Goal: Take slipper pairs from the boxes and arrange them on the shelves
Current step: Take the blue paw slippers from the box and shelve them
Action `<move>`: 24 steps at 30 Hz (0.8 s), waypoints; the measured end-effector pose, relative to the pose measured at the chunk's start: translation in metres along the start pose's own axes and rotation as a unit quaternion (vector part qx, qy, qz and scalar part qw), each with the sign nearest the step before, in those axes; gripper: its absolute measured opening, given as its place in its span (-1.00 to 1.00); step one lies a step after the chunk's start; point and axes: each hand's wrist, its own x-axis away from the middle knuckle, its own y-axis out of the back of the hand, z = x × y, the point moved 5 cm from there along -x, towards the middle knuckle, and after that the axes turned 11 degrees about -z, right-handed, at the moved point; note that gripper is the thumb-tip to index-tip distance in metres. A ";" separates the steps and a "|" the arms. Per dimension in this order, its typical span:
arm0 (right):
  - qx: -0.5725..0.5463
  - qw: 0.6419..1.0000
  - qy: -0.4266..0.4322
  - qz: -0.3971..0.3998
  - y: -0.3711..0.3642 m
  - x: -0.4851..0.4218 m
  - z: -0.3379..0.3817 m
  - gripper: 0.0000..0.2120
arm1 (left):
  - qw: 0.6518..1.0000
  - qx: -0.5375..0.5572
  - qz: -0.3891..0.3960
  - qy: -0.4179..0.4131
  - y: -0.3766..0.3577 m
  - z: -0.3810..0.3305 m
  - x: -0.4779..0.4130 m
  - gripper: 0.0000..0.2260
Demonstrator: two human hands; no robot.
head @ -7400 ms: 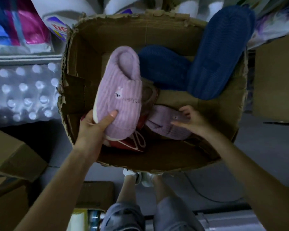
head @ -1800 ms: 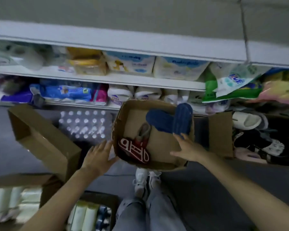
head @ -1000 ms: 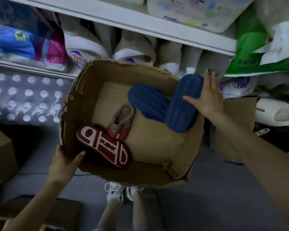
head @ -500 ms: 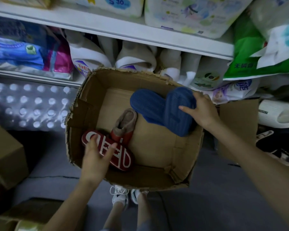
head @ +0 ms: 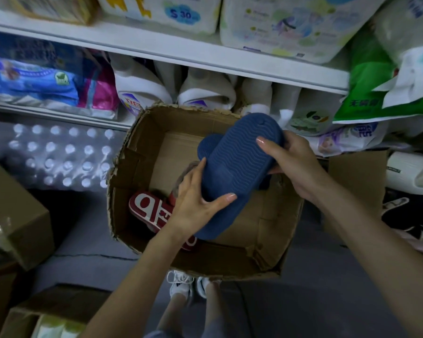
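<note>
Lifting the blue slippers (head: 239, 172) out is best done as one stacked pair — they are held above the middle of the box (head: 132, 152). The left hand (head: 200, 206) is clamped on their near end, the right hand (head: 293, 164) on the far end.

Everything placed from the open box (head: 137, 167)

Above the box's middle, a sole-up slipper (head: 237, 172) is gripped between the left hand (head: 196, 206) at its near end and the right hand (head: 296, 164) at its far right edge. A second slipper (head: 206, 145) lies under it, sticking out to the far left. In the box's near-left corner lies a lettered slipper (head: 147, 206), with a lined slipper (head: 188, 167) just behind it. Behind the box stand jugs (head: 142, 91) under a shelf board (head: 205, 57). Left of the box is a bottle pack (head: 59, 157), with a closed carton (head: 17, 215) nearer. Right of the box is a loose cardboard panel (head: 356, 174), with a moulded slipper (head: 410, 172) beyond it. Before the box are the person's shoes (head: 181, 284).
</note>
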 end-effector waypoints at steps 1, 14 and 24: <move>-0.007 1.000 -0.009 -0.005 -0.003 -0.002 0.001 -0.86 | 1.000 -0.023 0.003 -0.005 0.001 0.000 -0.002 0.07; -0.024 0.996 -0.082 -0.013 -0.043 -0.015 0.011 -0.72 | 0.994 -0.100 0.010 -0.032 0.014 -0.013 -0.019 0.12; 0.062 0.995 -0.002 0.081 -0.063 0.016 -0.011 -0.52 | 0.874 0.444 0.082 0.182 0.022 -0.004 -0.001 -0.28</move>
